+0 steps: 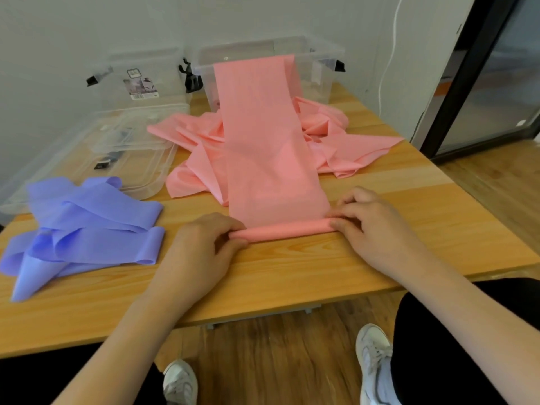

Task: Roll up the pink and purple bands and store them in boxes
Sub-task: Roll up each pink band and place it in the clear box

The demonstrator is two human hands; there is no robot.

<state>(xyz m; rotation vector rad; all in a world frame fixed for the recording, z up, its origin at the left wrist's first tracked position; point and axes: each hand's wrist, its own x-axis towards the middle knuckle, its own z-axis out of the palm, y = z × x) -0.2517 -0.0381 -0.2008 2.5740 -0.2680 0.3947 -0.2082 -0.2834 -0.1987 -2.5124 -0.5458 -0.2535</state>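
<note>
A long pink band [263, 147] runs flat from the rim of the right clear box [324, 68] down the wooden table [277, 276] toward me, and its near end is wound into a thin roll [285, 229]. My left hand [204, 244] pinches the roll's left end. My right hand [368, 220] pinches its right end. More pink band lies crumpled behind the flat strip. The purple band [87, 226] lies loosely folded at the table's left. A second clear box [140, 80] stands at the back left.
Two clear lids [125, 153] lie stacked on the table in front of the left box. A white wall stands close behind the boxes. The table's right edge drops to a wooden floor, near a dark-framed glass door [482, 83]. My shoes show below the table's front edge.
</note>
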